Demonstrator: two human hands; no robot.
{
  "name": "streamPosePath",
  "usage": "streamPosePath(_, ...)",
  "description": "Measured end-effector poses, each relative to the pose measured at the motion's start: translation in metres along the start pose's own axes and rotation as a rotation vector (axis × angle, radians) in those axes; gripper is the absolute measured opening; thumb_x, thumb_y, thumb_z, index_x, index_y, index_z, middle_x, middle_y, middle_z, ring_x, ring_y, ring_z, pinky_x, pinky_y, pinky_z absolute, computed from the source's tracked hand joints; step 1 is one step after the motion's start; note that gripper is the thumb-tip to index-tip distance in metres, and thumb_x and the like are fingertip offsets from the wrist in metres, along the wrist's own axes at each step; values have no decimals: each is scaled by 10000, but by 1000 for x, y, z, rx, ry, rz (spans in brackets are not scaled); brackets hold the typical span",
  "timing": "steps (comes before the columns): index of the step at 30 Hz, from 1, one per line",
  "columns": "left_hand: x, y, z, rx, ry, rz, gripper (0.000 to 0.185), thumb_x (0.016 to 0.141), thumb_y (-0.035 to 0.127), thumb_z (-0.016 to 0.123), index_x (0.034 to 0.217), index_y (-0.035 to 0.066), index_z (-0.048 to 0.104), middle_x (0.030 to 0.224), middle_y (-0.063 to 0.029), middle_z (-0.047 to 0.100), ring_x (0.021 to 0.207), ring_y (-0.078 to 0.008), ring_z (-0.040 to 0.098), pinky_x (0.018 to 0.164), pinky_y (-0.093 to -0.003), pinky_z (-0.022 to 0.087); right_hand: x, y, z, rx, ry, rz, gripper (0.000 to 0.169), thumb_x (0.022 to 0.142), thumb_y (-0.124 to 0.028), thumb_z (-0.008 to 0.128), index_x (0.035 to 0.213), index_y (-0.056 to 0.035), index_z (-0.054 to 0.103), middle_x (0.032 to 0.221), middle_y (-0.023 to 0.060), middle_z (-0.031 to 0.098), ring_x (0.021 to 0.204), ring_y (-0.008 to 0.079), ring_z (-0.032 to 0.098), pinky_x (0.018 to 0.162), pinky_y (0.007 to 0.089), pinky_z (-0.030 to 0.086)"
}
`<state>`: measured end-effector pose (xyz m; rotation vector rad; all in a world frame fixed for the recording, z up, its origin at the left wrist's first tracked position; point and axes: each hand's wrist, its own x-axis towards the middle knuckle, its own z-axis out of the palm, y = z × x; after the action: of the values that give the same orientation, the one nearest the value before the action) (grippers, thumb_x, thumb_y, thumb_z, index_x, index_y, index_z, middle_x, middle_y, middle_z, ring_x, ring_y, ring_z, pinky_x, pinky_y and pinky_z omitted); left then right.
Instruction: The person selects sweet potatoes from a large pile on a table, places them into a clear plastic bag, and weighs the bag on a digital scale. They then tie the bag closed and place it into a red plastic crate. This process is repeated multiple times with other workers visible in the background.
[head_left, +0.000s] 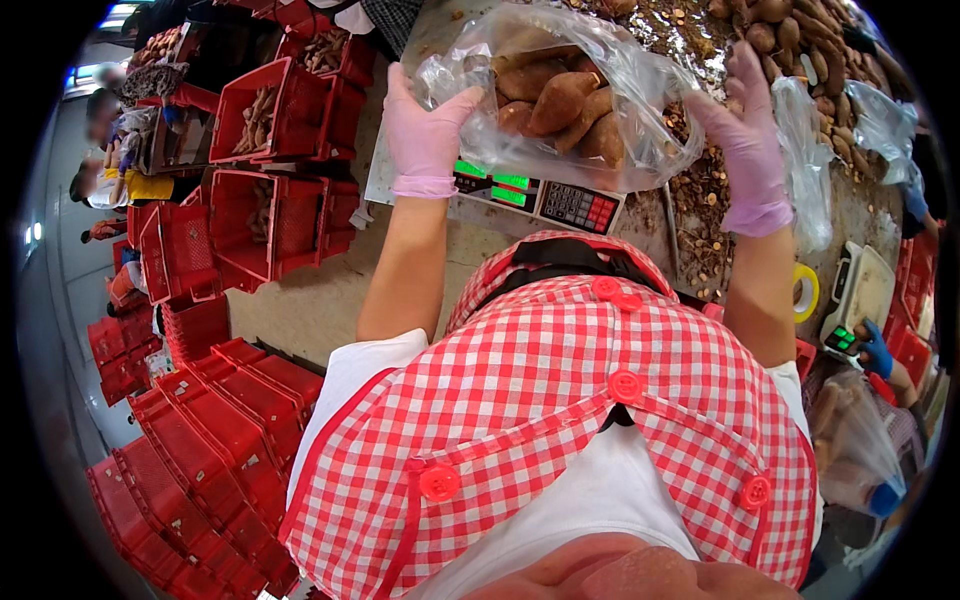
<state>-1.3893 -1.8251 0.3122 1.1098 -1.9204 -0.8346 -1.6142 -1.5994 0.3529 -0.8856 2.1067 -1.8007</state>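
Note:
A clear plastic bag holding several brown sweet potatoes rests on a digital scale with green lit displays and a keypad. My left hand, in a pink glove, is at the bag's left side, its thumb by the film; whether it pinches the plastic cannot be told. My right hand, gloved the same way, is raised at the bag's right edge with its fingers apart. The bag's mouth gapes towards the top, and the sweet potatoes show through it.
A heap of sweet potatoes lies at the upper right, near empty plastic bags and yellow tape. A co-worker's blue-gloved hand touches a second scale. Red crates stand at the left; soil and bits litter the table.

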Motion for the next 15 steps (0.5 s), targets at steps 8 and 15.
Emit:
streamPosePath(8,23,26,-26,-934,-446,-364,227,840,182,565,650,62,528,607,-26,513,610,-165,486,725,-317,415,11,21,-14,718,-511,452,240,866,-220,595,967,-8,643,844,36,621,738,117,531,691,237,418)
streamPosePath(15,126,121,-56,-276,-981,695,554,702,-1,459,1254,-3,406,1154,-196,547,1014,-296,551,935,-359,406,73,-105,29,584,-460,23,266,918,-151,506,1073,19,640,928,58,655,806,116,558,753,254,441)
